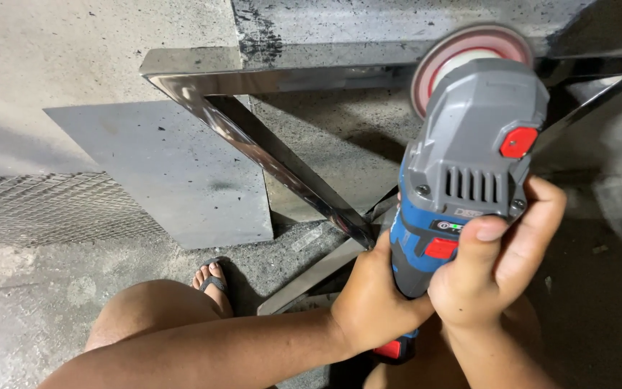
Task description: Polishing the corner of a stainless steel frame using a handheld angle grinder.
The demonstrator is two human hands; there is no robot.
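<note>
Both my hands grip a cordless angle grinder (469, 158) with a grey head, blue body and red buttons. My left hand (374, 299) wraps the lower body from the left. My right hand (502, 270) holds it from the right, thumb resting by the red switch. The grinder's pinkish disc (462, 54) spins, blurred, against the top bar of a polished steel frame (282, 155). That frame has a horizontal bar and diagonal bars crossing near my left hand.
A flat grey metal sheet (160, 166) lies on the concrete floor to the left. A strip of expanded metal mesh (44, 209) lies further left. My bare knee (156, 313) and sandalled foot (212, 277) rest below the frame.
</note>
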